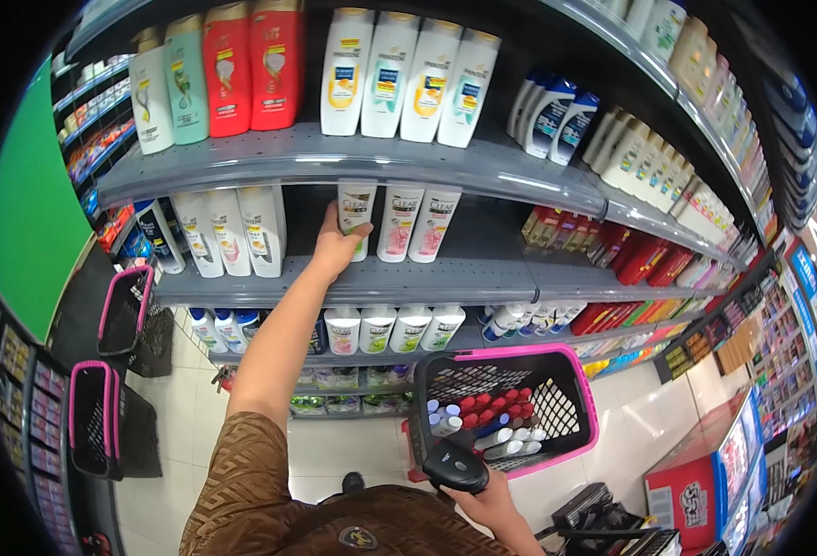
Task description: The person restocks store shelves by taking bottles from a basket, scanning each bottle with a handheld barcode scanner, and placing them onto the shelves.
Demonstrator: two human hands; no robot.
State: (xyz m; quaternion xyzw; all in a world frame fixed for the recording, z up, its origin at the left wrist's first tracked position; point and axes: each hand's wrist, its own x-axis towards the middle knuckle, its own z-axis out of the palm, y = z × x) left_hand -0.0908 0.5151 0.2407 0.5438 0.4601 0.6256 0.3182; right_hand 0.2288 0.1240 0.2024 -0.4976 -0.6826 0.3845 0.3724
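Observation:
My left hand reaches onto the middle shelf and is closed around the lower part of a white CLEAR shampoo bottle, which stands upright. Two more white CLEAR bottles with pink flowers, one of them this bottle, are just to its right. Low in the view, my right hand grips a black handheld barcode scanner. The scanner overlaps the near edge of a black shopping basket with a pink rim, which holds several red-capped, white and blue bottles.
On the upper shelf stand several white Pantene bottles and red bottles. Below the middle shelf is a row of white bottles. Two more black and pink baskets are on the left. A red and blue box is at lower right.

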